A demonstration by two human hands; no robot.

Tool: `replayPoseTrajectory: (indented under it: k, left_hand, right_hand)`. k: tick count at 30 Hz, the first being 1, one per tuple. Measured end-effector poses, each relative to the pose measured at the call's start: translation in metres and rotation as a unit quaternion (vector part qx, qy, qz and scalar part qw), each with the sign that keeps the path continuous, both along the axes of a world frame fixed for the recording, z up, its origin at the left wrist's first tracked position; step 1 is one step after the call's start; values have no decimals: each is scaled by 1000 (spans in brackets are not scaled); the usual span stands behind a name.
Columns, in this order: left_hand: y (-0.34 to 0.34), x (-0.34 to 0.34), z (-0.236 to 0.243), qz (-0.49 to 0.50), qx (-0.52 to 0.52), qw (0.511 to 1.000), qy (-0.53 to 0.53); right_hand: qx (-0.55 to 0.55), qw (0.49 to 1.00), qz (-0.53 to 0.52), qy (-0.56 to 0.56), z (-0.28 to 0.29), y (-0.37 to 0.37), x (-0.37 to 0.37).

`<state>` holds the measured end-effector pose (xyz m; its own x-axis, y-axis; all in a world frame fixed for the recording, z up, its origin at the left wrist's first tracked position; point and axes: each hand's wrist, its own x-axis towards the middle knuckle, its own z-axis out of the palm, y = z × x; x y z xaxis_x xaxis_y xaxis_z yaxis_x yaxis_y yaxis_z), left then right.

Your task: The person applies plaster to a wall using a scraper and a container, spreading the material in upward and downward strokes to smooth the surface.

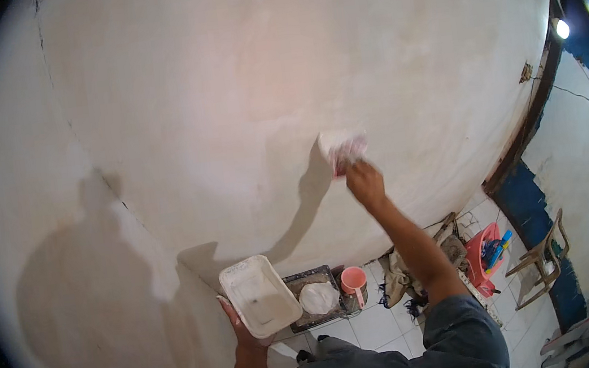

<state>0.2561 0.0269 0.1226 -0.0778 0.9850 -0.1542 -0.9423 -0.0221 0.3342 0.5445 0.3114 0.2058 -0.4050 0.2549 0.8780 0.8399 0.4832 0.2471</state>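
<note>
My right hand [366,184] is closed round a putty knife [346,152], a wide reddish blade smeared with white paste. The blade lies against or very close to the pale wall [226,90]; its shadow falls to the left. Lower down, my left hand [244,328] grips a white rectangular tub [259,297] from below and the side, with the thumb along its left wall. The tub is tilted toward me, its inside coated with whitish residue. Most of the left fingers are hidden under it.
On the tiled floor below stand a black tray [328,276] holding a white lump [319,297], and a pink dipper [353,279]. Cloth bundles [397,278] lie farther right, beside a pink basket [479,257] of tools. A chair [546,257] stands near the blue-and-white wall.
</note>
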Motion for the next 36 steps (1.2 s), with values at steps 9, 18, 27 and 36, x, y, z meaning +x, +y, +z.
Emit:
replayPoseTrajectory:
  k: [9, 18, 27, 36]
  left_hand:
    - [-13, -9, 6, 10, 17, 1000, 20]
    - [-24, -10, 11, 38, -32, 999, 9]
    - [-26, -14, 15, 33, 10, 999, 12]
    - [-30, -19, 11, 35, -8, 997, 63]
  right_hand:
    - [69, 915, -72, 391, 134, 9, 46]
    - [24, 977, -116, 176, 33, 18, -139]
    - [-13, 991, 110, 80, 44, -47, -158]
    - [170, 972, 18, 164, 274, -19, -99]
